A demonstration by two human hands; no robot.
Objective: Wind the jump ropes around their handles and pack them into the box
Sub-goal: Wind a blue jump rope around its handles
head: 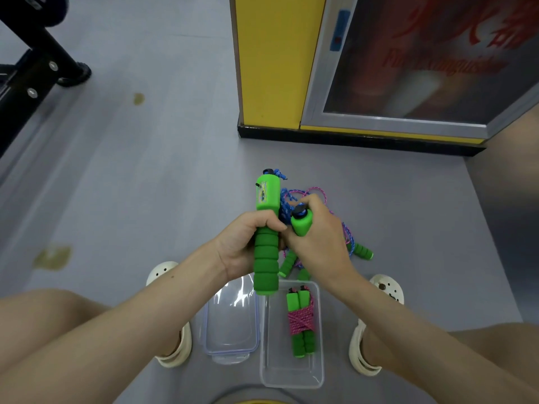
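My left hand grips a long green foam handle with a counter head, held upright above the floor. My right hand holds the second green handle of the same blue rope, close beside the first. Under my hands on the floor lies a loose pink rope with green handles. A clear plastic box stands between my feet. One wound jump rope, green handles bound in pink cord, lies inside it.
The box's clear lid lies to the left of the box. My white clogs flank both. A yellow pillar with a framed cabinet stands ahead on the right. Black equipment legs stand at the far left on the grey floor.
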